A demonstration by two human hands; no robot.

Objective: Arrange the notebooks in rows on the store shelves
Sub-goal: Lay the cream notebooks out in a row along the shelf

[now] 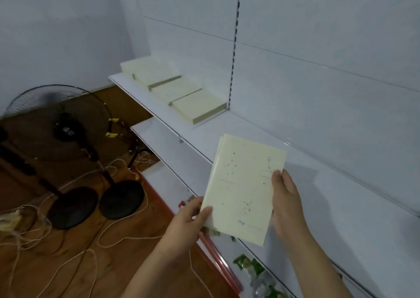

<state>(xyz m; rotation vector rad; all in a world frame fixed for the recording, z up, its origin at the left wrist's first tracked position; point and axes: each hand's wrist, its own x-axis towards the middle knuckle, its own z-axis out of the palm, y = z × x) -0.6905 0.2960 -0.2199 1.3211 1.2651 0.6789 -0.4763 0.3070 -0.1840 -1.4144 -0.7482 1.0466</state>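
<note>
Both hands, left hand [192, 216] and right hand [285, 197], gripping notebooks [244, 188] above shelf [318, 184]; loose stack risking fanning, slipping during placement.

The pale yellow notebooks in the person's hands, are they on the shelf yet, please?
Not yet: the pale yellow notebooks are held between the left hand and right hand, above the white shelf.

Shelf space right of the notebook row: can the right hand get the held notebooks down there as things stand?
Probably yes. The right hand and left hand hold the notebooks just above the shelf, and the space right of the shelved row looks bare.
</note>
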